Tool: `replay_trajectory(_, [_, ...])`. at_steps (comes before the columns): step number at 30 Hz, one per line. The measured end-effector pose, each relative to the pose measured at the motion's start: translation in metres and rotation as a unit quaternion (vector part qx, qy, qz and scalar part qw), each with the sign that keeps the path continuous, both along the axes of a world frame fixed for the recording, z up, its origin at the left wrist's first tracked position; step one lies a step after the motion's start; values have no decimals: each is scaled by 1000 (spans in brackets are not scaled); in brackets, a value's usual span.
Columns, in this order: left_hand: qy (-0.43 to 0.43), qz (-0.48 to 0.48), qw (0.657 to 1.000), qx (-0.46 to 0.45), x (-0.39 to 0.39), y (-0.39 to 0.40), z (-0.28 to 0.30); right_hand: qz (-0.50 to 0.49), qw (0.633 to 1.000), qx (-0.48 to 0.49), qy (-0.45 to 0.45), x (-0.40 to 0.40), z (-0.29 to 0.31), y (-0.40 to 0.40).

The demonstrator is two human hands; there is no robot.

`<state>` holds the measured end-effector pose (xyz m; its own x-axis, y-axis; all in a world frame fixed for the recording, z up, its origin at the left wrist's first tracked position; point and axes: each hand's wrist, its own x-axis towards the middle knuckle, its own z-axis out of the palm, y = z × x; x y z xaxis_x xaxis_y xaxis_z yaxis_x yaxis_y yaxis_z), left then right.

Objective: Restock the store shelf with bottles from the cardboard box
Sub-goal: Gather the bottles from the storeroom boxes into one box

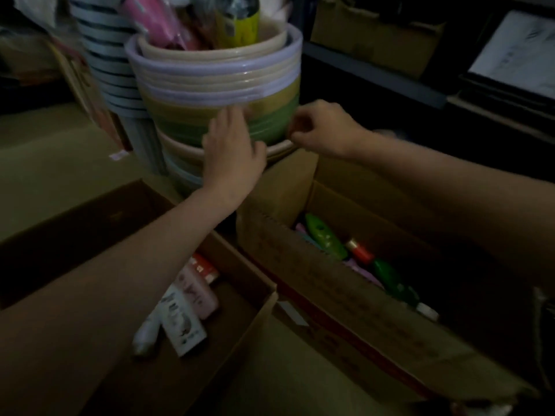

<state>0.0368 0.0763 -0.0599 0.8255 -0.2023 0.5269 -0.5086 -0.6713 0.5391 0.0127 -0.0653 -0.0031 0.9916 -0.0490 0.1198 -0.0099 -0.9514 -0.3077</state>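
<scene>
Two open cardboard boxes stand below me. The right box (315, 283) holds green bottles (326, 238) and a red-capped one (360, 252). The left box (246, 283) holds a pink bottle (198, 291) and a white carton (183, 322). My left hand (231, 154) lies flat, fingers straight, against the side of a stack of plastic basins (216, 94). My right hand (321, 130) has its fingers curled at the rim of a lower basin on the stack's right side; whether it pinches the rim is unclear. Neither hand holds a bottle.
Pink and yellow packages (237, 25) fill the top basin. A striped stack of tubs (108, 64) stands behind on the left. Dark shelving with a cardboard box (375, 37) runs along the back right. A flat cardboard surface (45, 163) lies to the left.
</scene>
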Motion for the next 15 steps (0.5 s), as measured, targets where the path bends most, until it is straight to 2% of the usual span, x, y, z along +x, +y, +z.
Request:
replay_trajectory(4, [-72, -98, 987, 106, -4, -84, 27, -81, 992, -13, 98, -23, -14, -76])
replay_trajectory(9, [-102, -164, 931, 309, -19, -170, 3, -164, 979, 6, 119, -36, -56, -135])
replay_trajectory(12, [-48, -197, 905, 373, -40, -170, -44, -192, 971, 57, 129, -44, -96, -146])
replay_trajectory(14, [12, -220, 885, 409, -53, -155, -75, -197, 961, 86, 176, -53, -134, -142])
replay_trajectory(15, [32, -223, 886, 406, -55, -146, -86, -182, 957, 89, 206, -57, -152, -136])
